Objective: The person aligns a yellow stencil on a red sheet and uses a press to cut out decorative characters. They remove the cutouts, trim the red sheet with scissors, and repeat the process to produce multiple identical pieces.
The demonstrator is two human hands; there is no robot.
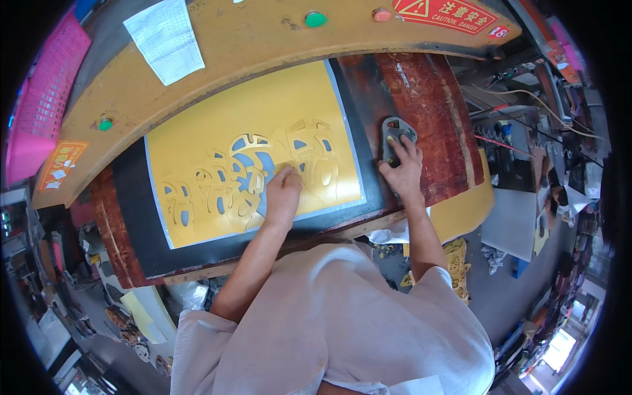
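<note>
A yellow sheet (217,125) with cut-out ornate shapes lies on a black mat (131,217) on a dark red wooden bed (428,105). Blue backing shows through the cut-outs (253,164). My left hand (284,191) rests on the sheet near its lower middle, fingertips pinching a small yellow cut piece at the pattern's edge. To the right of the sheet, my right hand (403,168) lies over a grey metal die tool (395,131) with holes, fingers pressed on it.
A curved yellow machine arm (263,39) spans the top, bearing a white paper (164,39), green buttons (315,19), a red button and a red warning label (447,13). A pink basket (43,99) sits at left. Cluttered shelves and yellow scraps (454,260) lie to the right.
</note>
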